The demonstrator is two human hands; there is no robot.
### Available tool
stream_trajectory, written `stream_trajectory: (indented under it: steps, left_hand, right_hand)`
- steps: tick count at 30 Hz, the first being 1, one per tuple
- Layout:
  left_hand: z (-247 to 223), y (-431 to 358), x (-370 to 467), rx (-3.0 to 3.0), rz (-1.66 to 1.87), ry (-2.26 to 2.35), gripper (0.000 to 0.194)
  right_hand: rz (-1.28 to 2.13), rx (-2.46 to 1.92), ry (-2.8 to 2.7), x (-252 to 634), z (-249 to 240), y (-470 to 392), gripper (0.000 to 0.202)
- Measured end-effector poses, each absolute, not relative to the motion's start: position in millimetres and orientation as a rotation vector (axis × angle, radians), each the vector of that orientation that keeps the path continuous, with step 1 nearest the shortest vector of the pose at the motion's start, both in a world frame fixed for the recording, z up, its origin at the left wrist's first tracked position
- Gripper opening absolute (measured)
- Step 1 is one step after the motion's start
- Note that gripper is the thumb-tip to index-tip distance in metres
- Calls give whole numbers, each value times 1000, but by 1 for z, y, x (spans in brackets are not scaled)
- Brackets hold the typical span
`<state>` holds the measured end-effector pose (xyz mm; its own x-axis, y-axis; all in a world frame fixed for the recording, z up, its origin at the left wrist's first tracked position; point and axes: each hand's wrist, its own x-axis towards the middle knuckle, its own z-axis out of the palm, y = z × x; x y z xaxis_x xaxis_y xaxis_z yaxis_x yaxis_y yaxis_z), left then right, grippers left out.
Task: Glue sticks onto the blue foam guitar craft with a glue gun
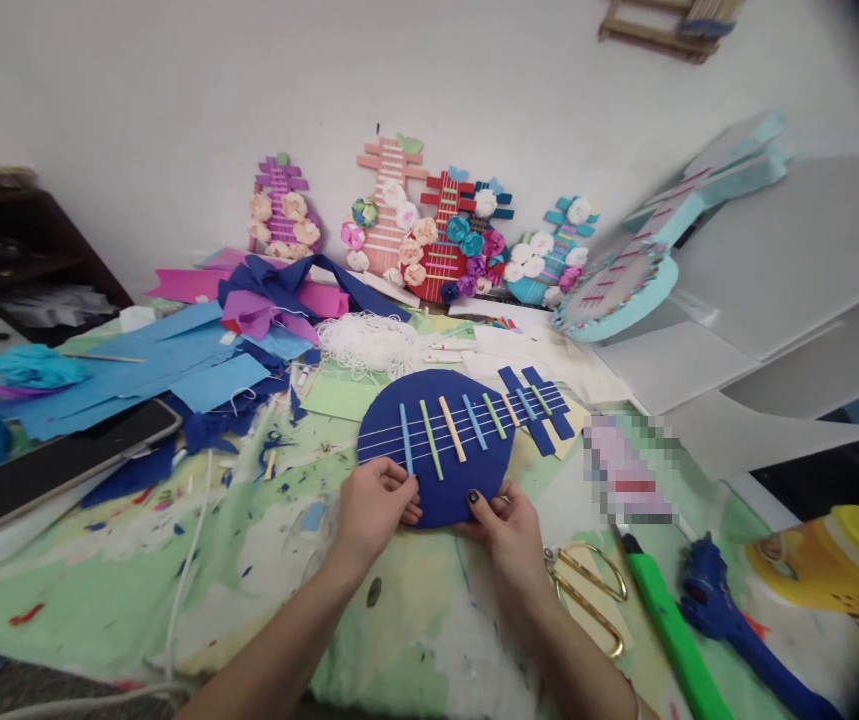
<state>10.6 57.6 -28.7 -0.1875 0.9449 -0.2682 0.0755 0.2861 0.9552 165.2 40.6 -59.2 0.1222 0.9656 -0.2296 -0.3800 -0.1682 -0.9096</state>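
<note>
Dark blue guitar-shaped cutout (pixel 466 490) at frame centre, flat, round body left, neck pointing upper right. Right hand (pixel 508 525) clamped on its lower-right rim, thumb on top, fingers at the underside. Left hand (pixel 378 505) at lower-left rim, fingers drawn together, touching near the lower end of a light blue strip (pixel 406 440); can't tell if pinching strip or rim.

Room: cloth (pixel 264 600) lower left of the hands mostly open, just small scraps; white cord (pixel 190 550) runs down through it to the table's near edge, bottom left. Right side tight: gold scissors (pixel 598 609) just beside right wrist, then green tool (pixel 673 625), blue glue gun (pixel 729 610), yellow container (pixel 823 560) toward right edge. Above the cutout, white string pile (pixel 373 345) close to its upper rim; light green sheet (pixel 337 396) at upper left rim. Phone (pixel 69 460) far left, well apart.
</note>
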Motion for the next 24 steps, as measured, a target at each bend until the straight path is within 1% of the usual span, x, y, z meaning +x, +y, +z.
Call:
stream_trajectory:
  steps: [8, 18, 24]
  left_hand:
    - [-25, 61, 9, 967, 1018, 1559, 11]
    - [-23, 63, 3, 971, 951, 1526, 20]
    - [-24, 55, -6, 1051, 918, 1397, 22]
  right_hand:
    - [1396, -1129, -719, 165, -57, 39, 43]
    - [1405, -1130, -727, 166, -59, 40, 42]
    - [1414, -1120, -716, 167, -59, 41, 39]
